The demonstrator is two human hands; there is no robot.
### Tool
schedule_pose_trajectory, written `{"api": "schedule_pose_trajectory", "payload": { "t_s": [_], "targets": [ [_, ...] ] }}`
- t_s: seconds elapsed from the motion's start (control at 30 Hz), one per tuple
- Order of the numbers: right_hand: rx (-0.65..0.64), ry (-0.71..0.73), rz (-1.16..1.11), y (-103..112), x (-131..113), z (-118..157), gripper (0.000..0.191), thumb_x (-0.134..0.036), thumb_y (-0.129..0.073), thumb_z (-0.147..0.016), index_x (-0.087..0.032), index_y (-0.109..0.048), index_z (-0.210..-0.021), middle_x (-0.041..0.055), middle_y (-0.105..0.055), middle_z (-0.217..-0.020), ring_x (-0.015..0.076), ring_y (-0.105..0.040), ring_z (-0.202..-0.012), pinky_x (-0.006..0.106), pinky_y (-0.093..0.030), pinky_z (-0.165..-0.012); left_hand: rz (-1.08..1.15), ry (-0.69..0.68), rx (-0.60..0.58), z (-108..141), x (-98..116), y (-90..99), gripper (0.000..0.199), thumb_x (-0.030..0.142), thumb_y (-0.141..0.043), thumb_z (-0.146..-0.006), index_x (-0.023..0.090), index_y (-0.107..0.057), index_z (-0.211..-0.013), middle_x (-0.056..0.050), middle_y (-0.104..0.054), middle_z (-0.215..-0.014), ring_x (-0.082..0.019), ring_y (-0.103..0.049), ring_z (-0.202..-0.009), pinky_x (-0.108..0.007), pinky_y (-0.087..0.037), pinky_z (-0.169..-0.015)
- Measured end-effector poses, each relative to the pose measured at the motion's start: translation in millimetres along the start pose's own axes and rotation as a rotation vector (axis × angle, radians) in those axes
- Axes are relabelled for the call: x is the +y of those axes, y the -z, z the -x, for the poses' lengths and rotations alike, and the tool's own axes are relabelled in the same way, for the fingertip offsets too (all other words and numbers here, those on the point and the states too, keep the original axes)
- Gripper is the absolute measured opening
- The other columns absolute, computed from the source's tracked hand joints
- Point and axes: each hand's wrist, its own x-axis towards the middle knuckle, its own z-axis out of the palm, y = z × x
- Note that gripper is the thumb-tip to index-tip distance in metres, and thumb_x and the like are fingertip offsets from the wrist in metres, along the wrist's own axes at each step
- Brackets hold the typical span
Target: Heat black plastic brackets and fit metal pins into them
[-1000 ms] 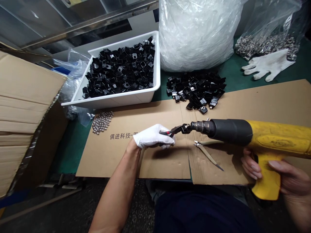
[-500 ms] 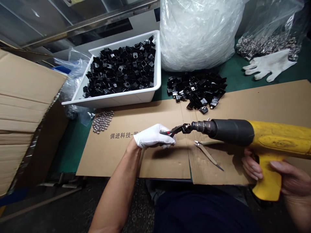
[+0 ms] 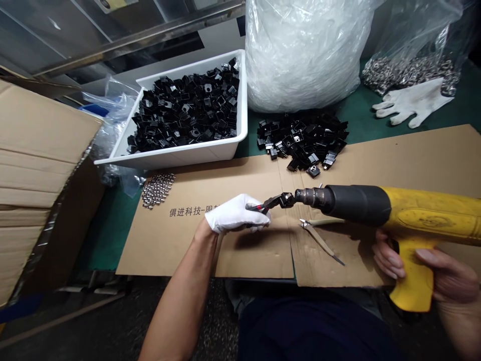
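Observation:
In a white glove, my left hand (image 3: 238,214) is closed around black pliers (image 3: 271,202), which show a bit of red. A small black part (image 3: 287,199) sits at the jaws of the pliers. Right beside it is the metal nozzle of a yellow heat gun (image 3: 432,213). My bare right hand (image 3: 424,265) grips the heat gun by its handle. Below the nozzle, cutters with beige handles (image 3: 321,239) lie on the cardboard (image 3: 259,255).
A white bin (image 3: 180,154) full of black parts stands at the back left. Behind the cardboard are a pile of black parts (image 3: 308,138), a large plastic bag (image 3: 304,55) and a white glove (image 3: 415,103). Small metal pins (image 3: 158,190) lie at the left.

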Motion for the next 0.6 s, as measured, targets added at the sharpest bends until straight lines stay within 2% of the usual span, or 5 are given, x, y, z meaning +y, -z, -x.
{"api": "schedule_pose_trajectory", "payload": {
  "t_s": [0.37, 0.6],
  "targets": [
    [0.003, 0.020, -0.007, -1.8, -1.0, -0.7, 0.044, -0.047, -0.058, -0.085, -0.020, -0.069, -0.117, 0.0080, -0.056, -0.077, 0.0203, -0.051, -0.064, 0.035, -0.047, -0.060, 0.016, -0.028, 0.036, 2.0, -3.6, -7.4, 0.018, 0.029, -0.072, -0.085, 0.011, -0.076, -0.088, -0.001, -0.066, -0.069, -0.009, -0.052, -0.059, -0.021, -0.039, -0.058],
    [0.003, 0.038, -0.049, 0.9, 1.7, -0.4, 0.044, -0.045, -0.057, -0.085, -0.020, -0.067, -0.120, 0.0071, -0.055, -0.078, 0.0190, -0.050, -0.063, 0.036, -0.046, -0.060, 0.076, -0.030, 0.047, -3.0, -0.1, -17.3, 0.018, 0.029, -0.073, -0.083, 0.011, -0.073, -0.081, -0.001, -0.064, -0.067, -0.008, -0.050, -0.057, -0.021, -0.037, -0.055]
  ]
}}
